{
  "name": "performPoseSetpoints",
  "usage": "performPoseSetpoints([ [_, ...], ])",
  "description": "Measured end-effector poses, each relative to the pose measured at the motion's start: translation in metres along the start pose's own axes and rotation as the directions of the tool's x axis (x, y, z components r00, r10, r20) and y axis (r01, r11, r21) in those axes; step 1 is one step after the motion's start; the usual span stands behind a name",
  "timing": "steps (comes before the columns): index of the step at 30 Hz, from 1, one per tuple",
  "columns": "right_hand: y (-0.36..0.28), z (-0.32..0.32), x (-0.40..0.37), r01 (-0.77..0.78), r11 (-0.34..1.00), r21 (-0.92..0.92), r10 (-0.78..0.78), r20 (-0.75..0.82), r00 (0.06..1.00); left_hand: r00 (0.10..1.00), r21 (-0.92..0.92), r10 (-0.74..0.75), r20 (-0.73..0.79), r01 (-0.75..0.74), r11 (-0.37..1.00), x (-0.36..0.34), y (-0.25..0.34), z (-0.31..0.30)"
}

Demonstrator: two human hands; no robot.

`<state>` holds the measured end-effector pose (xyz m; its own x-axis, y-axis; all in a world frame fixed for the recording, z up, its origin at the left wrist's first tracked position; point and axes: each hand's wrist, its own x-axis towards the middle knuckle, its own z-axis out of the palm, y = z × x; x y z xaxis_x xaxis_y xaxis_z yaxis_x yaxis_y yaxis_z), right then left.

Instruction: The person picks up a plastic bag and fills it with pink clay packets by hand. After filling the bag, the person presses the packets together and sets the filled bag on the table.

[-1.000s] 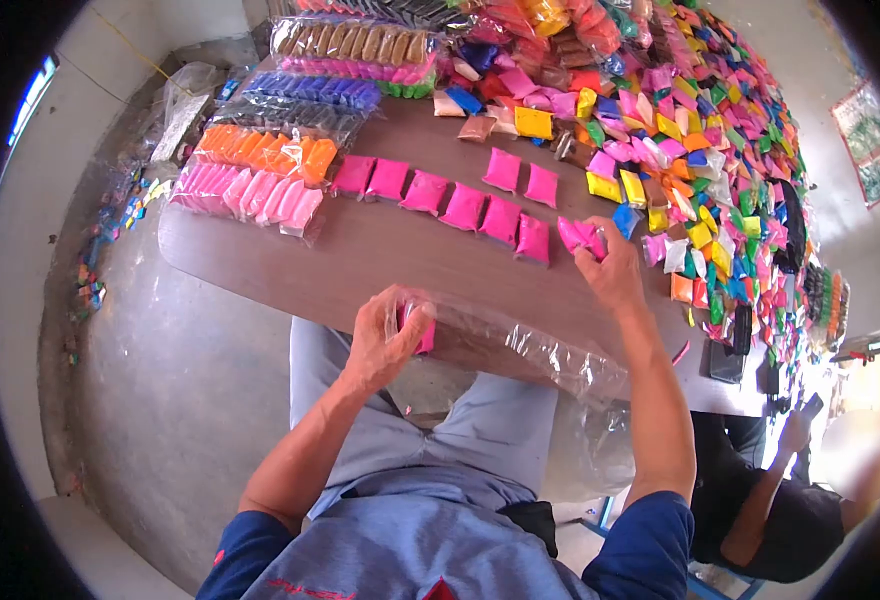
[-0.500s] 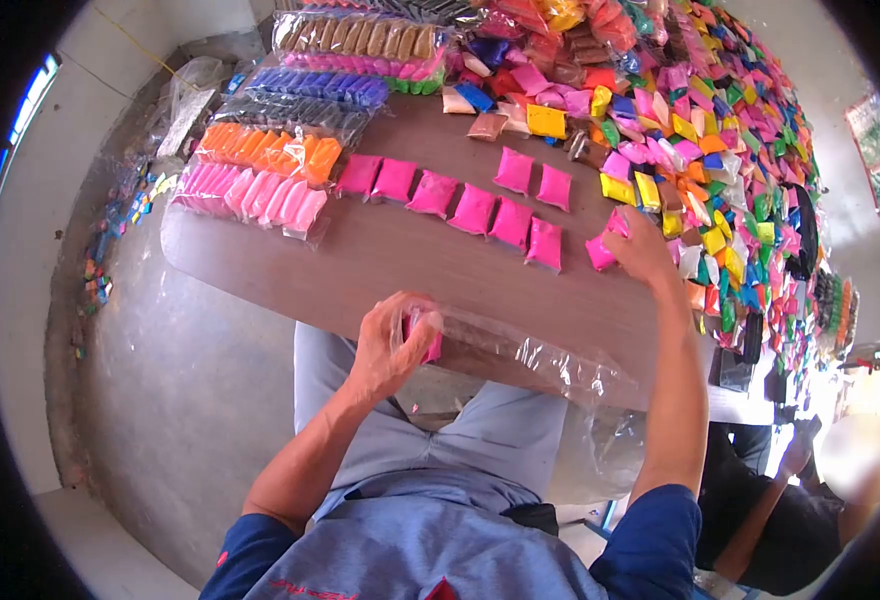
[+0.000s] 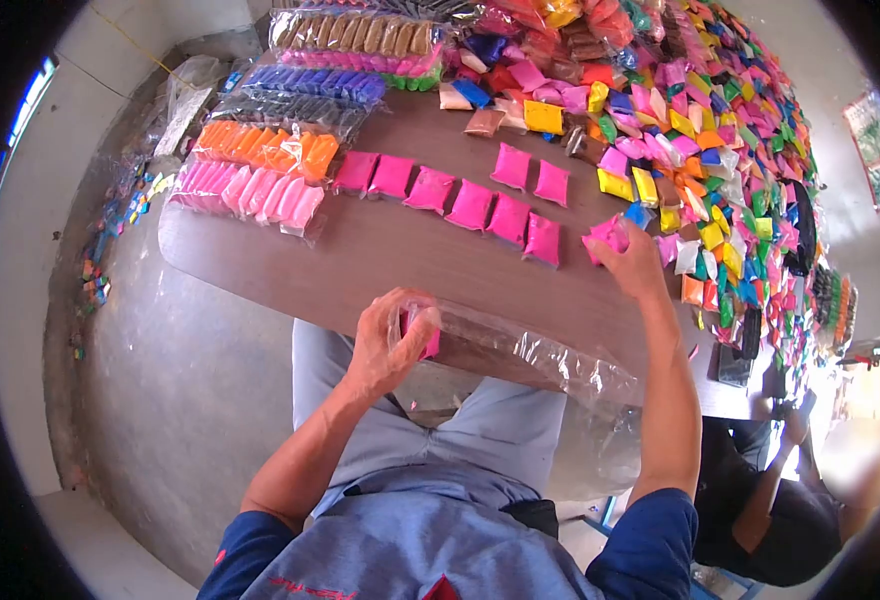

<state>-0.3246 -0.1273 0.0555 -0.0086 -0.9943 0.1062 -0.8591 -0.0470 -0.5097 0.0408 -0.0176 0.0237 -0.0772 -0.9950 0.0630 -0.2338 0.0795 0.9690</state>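
My left hand (image 3: 390,340) is closed around the end of a long clear plastic bag (image 3: 530,350). Inside that end, a bright pink packet (image 3: 431,338) shows beside my thumb. The rest of the bag trails to the right across the table's front edge. Over to the right, my right hand (image 3: 636,264) has its fingers closed on another pink packet (image 3: 605,238) at the table top. Between my hands and farther back lies a slanting row of several pink packets (image 3: 471,206). Two more, including a pink packet (image 3: 511,166), sit behind its right end.
Filled clear bags of packets, pink (image 3: 248,190) and orange (image 3: 266,150) among them, line the table's (image 3: 250,262) left side. A big heap of loose coloured packets (image 3: 700,150) covers the right. Another person (image 3: 770,510) is at the lower right.
My right hand has shifted very slightly, and its fingers sit lower on the pink packet. My left hand stays in place with the bag. The other person's arm has moved.
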Motion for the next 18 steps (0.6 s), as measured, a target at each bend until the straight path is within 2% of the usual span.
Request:
performPoseSetpoints([
  [2, 0.002, -0.007, -0.002, -0.137, 0.940, 0.312, 0.127, 0.050, 0.991, 1.000, -0.007, 0.018, -0.014, -0.018, 1.000, -0.001, 0.000, 0.001],
  [5, -0.022, -0.040, -0.022, -0.375, 0.700, 0.608, 0.331, 0.188, 0.925, 0.995, 0.007, 0.093, -0.032, -0.093, 0.996, 0.001, -0.001, 0.002],
  [8, -0.052, -0.070, -0.065, -0.275, 0.596, 0.755, 0.272, 0.133, 0.953, 1.000, -0.027, 0.024, -0.015, -0.025, 0.999, 0.000, -0.004, 0.003],
  [10, -0.094, -0.080, -0.111, -0.149, 0.444, 0.883, 0.350, -0.017, 0.937, 1.000, -0.007, 0.022, -0.022, -0.022, 1.000, 0.000, -0.004, 0.003],
  [11, -0.101, -0.080, -0.141, -0.093, 0.534, 0.840, 0.317, -0.097, 0.943, 0.999, 0.007, 0.020, -0.027, -0.020, 1.000, 0.000, -0.003, 0.003],
  [13, -0.142, -0.078, -0.195, -0.084, 0.553, 0.829, 0.294, -0.100, 0.950, 1.000, 0.012, 0.012, -0.020, -0.012, 1.000, 0.000, 0.001, 0.002],
  [15, -0.174, -0.073, -0.203, -0.020, 0.694, 0.719, 0.011, 0.018, 1.000, 0.999, -0.040, 0.019, -0.027, -0.020, 0.999, 0.002, 0.010, 0.003],
  [17, -0.179, -0.061, -0.187, 0.053, 0.847, 0.528, -0.189, 0.206, 0.960, 0.999, -0.015, 0.030, -0.045, -0.030, 0.999, 0.002, 0.005, 0.004],
  [18, -0.182, -0.045, -0.182, -0.051, 0.865, 0.499, -0.106, 0.282, 0.953, 0.998, -0.004, 0.035, -0.053, -0.035, 0.999, 0.001, 0.003, 0.005],
])
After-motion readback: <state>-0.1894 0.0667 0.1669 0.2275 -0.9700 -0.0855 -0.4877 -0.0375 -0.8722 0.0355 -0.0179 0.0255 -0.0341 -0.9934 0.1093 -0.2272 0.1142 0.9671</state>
